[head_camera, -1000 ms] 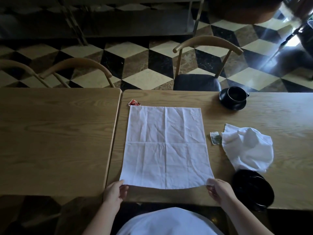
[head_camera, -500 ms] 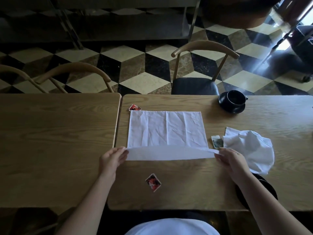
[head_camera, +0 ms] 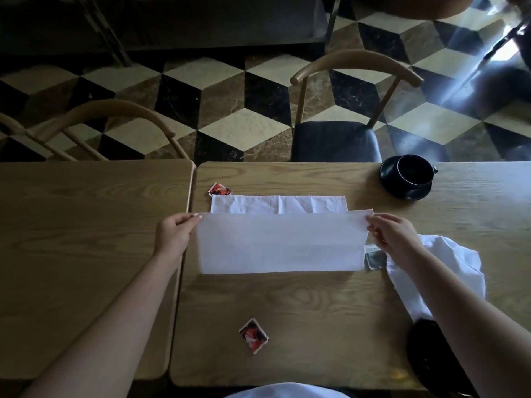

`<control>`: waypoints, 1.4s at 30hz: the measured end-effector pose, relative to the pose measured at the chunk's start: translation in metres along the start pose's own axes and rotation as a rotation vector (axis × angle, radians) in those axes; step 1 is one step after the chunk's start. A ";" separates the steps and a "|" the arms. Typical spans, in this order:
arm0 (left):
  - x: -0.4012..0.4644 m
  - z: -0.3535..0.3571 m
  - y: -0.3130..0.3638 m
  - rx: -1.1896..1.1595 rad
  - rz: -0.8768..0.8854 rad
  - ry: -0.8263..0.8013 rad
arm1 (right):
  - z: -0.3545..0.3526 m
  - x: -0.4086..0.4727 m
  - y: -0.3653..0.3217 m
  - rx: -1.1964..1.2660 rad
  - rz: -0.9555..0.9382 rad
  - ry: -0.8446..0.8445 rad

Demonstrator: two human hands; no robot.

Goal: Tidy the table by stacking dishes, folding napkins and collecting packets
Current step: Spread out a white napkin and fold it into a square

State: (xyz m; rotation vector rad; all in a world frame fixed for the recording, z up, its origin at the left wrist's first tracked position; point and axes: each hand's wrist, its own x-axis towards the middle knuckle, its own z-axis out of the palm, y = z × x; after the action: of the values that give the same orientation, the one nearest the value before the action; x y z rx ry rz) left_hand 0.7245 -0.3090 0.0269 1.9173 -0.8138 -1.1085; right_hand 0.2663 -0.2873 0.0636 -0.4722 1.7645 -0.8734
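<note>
A white napkin (head_camera: pixel 281 242) lies on the right wooden table (head_camera: pixel 301 305), its near half lifted and carried over the far half. My left hand (head_camera: pixel 175 234) pinches its left corner and my right hand (head_camera: pixel 393 234) pinches its right corner. A strip of the far half still shows beyond the raised edge. A crumpled white napkin (head_camera: pixel 454 271) lies to the right, partly under my right arm. One red packet (head_camera: pixel 254 336) sits near the front, another red packet (head_camera: pixel 219 189) at the napkin's far left corner, and a green packet (head_camera: pixel 373 258) beside its right edge.
A black cup on a black saucer (head_camera: pixel 408 179) stands at the far right. A black plate (head_camera: pixel 425 349) lies at the near right, mostly under my right arm. A second wooden table (head_camera: pixel 86 254) adjoins on the left. Two wooden chairs (head_camera: pixel 339 133) stand behind the tables.
Both hands lifted the napkin's near edge from the front of the table and carried it away from me over the far half. A red packet that lay under the napkin now shows.
</note>
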 end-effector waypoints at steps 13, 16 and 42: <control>0.091 0.064 -0.007 0.150 -0.150 -0.023 | 0.035 0.117 0.008 -0.582 -0.106 0.127; 0.103 0.075 -0.008 0.187 -0.164 -0.003 | 0.042 0.132 0.007 -0.638 -0.114 0.130; -0.057 0.121 -0.074 0.406 -0.124 -0.579 | 0.175 -0.028 0.113 -0.628 -0.084 -0.388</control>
State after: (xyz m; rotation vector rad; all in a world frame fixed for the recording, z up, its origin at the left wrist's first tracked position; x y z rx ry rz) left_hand 0.6028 -0.2613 -0.0526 2.0070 -1.3286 -1.7213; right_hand 0.4497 -0.2527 -0.0336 -1.0530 1.6334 -0.2319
